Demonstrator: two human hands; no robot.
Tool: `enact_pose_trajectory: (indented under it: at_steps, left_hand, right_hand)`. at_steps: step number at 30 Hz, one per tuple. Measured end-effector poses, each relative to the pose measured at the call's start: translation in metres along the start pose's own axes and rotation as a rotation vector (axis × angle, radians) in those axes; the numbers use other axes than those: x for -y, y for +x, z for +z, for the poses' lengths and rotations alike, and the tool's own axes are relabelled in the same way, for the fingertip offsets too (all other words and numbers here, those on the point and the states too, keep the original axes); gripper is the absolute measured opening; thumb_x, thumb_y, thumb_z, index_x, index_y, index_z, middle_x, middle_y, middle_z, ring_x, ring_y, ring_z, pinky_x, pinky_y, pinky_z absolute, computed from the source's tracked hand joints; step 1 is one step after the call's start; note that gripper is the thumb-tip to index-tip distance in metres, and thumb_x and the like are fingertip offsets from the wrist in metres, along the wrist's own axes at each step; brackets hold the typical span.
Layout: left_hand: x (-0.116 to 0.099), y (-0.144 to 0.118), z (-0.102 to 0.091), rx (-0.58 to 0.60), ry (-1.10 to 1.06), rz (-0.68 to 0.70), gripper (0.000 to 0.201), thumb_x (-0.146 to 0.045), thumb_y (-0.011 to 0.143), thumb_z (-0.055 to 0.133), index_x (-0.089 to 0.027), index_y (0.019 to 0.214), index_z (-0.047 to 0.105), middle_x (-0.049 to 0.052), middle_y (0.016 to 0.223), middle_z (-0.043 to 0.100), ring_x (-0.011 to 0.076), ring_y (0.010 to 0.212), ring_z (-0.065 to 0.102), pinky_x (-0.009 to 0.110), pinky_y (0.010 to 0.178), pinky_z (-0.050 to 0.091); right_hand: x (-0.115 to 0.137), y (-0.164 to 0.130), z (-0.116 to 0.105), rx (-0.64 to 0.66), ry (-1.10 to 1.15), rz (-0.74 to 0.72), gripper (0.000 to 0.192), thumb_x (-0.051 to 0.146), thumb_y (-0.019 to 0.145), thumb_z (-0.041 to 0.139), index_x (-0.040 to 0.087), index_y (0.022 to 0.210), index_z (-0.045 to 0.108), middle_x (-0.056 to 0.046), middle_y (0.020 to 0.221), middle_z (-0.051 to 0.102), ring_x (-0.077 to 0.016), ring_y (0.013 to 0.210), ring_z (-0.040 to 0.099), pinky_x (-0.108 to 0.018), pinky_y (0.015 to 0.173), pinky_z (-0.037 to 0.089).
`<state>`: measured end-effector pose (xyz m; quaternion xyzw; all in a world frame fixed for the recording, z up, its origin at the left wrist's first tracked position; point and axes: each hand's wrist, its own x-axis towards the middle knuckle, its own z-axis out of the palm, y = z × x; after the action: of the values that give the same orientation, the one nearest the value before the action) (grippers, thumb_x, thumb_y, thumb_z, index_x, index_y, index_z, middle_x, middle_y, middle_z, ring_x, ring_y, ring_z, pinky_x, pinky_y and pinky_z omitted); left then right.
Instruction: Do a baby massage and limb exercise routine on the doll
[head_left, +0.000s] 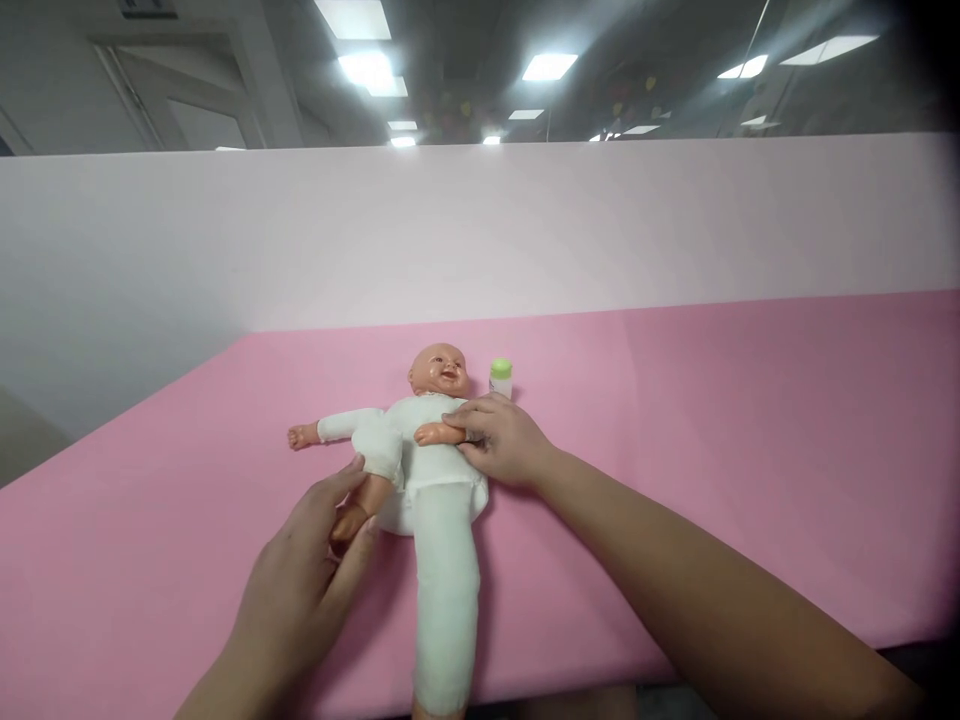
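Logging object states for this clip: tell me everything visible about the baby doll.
The baby doll lies on its back on the pink table, bald plastic head away from the camera, dressed in white cloth. One arm stretches sideways; the right hand pins the other across its chest. The left hand grips a bare foot, that leg bent; the other, sleeved in white, reaches the table edge. A green-capped bottle stands by its head.

Background items
Small green-capped bottle [500,377] upright on pink table cover [750,450]; pale partition wall [480,230] behind; ceiling lights [550,66] above.
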<state>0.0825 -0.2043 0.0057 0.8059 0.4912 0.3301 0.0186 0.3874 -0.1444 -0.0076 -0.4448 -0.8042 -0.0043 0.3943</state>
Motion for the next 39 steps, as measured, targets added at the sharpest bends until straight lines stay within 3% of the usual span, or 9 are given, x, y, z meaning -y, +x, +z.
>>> enact_pose_trajectory:
  at_steps: [5, 9, 16, 20, 23, 26, 28, 32, 39]
  left_hand:
    - [0.003, -0.003, 0.001, -0.024, -0.071, 0.005, 0.049, -0.045, 0.098, 0.059, -0.026, 0.143, 0.054, 0.009, 0.132, 0.07, 0.0234, 0.099, 0.072, 0.031, 0.073, 0.058]
    - [0.003, -0.008, -0.001, -0.098, -0.123, -0.001, 0.044, -0.043, 0.098, 0.06, -0.028, 0.139, 0.056, 0.007, 0.134, 0.069, 0.0233, 0.103, 0.071, 0.03, 0.074, 0.058]
    - [0.003, -0.041, -0.014, -0.225, -0.153, 0.07, 0.04, -0.034, 0.096, 0.064, -0.027, 0.135, 0.059, 0.01, 0.138, 0.066, 0.0271, 0.116, 0.069, 0.038, 0.092, 0.06]
    - [0.005, -0.071, -0.025, -0.216, -0.199, 0.081, 0.038, -0.029, 0.096, 0.063, -0.028, 0.134, 0.06, 0.011, 0.142, 0.063, 0.0288, 0.127, 0.064, 0.041, 0.102, 0.057]
    - [0.009, -0.091, -0.032, -0.205, -0.221, 0.043, 0.038, -0.027, 0.097, 0.063, -0.029, 0.134, 0.06, 0.01, 0.141, 0.064, 0.0283, 0.128, 0.064, 0.041, 0.104, 0.057]
    - [0.018, -0.108, -0.033, -0.189, -0.195, 0.019, 0.038, -0.03, 0.096, 0.064, -0.029, 0.134, 0.06, 0.009, 0.14, 0.064, 0.028, 0.126, 0.066, 0.038, 0.099, 0.06]
    - [0.026, -0.119, -0.032, -0.187, -0.155, 0.009, 0.039, -0.034, 0.096, 0.065, -0.03, 0.134, 0.061, 0.009, 0.138, 0.066, 0.0281, 0.124, 0.067, 0.037, 0.097, 0.061]
    - [0.036, -0.135, -0.027, -0.18, -0.111, -0.023, 0.039, -0.038, 0.096, 0.065, -0.029, 0.134, 0.06, 0.009, 0.134, 0.068, 0.0277, 0.12, 0.069, 0.036, 0.094, 0.062]
    - [0.03, -0.13, -0.028, -0.192, -0.176, -0.063, 0.041, -0.038, 0.096, 0.066, -0.029, 0.135, 0.06, 0.009, 0.136, 0.067, 0.0272, 0.122, 0.068, 0.037, 0.097, 0.06]
  right_hand:
    - [0.004, 0.002, -0.003, 0.006, 0.002, 0.059, 0.037, 0.018, 0.093, 0.071, 0.031, 0.127, 0.073, -0.002, 0.12, 0.076, -0.0262, 0.116, 0.065, -0.046, 0.106, 0.048]
    - [0.004, 0.0, -0.011, -0.019, 0.05, 0.172, 0.04, 0.024, 0.095, 0.068, 0.038, 0.132, 0.069, 0.002, 0.115, 0.076, -0.0256, 0.108, 0.067, -0.041, 0.094, 0.052]
    - [-0.022, -0.008, -0.019, -0.164, 0.164, 0.458, 0.034, 0.04, 0.089, 0.072, 0.031, 0.122, 0.072, 0.0, 0.098, 0.078, -0.0223, 0.081, 0.07, -0.034, 0.074, 0.055]
    - [-0.046, -0.012, -0.021, -0.265, 0.249, 0.668, 0.05, 0.043, 0.087, 0.072, 0.028, 0.134, 0.064, -0.002, 0.101, 0.078, -0.0222, 0.084, 0.073, -0.034, 0.076, 0.057]
    - [-0.063, -0.017, -0.024, -0.299, 0.262, 0.83, 0.064, 0.047, 0.087, 0.071, 0.025, 0.144, 0.053, -0.007, 0.118, 0.077, -0.0244, 0.098, 0.074, -0.036, 0.084, 0.058]
    - [-0.075, -0.022, -0.029, -0.256, 0.23, 0.888, 0.066, 0.049, 0.088, 0.069, 0.024, 0.146, 0.05, -0.01, 0.141, 0.068, -0.0263, 0.117, 0.07, -0.037, 0.094, 0.056]
    - [-0.078, -0.024, -0.032, -0.166, 0.168, 0.914, 0.069, 0.05, 0.087, 0.07, 0.022, 0.147, 0.048, -0.011, 0.144, 0.066, -0.0288, 0.122, 0.068, -0.038, 0.096, 0.054]
    - [-0.075, -0.024, -0.038, -0.063, 0.016, 0.931, 0.073, 0.05, 0.086, 0.071, 0.021, 0.148, 0.046, -0.014, 0.138, 0.069, -0.033, 0.12, 0.068, -0.039, 0.091, 0.054]
    - [-0.069, -0.023, -0.04, -0.077, -0.02, 1.017, 0.068, 0.048, 0.083, 0.072, 0.022, 0.142, 0.051, -0.013, 0.127, 0.073, -0.0339, 0.108, 0.072, -0.041, 0.081, 0.056]
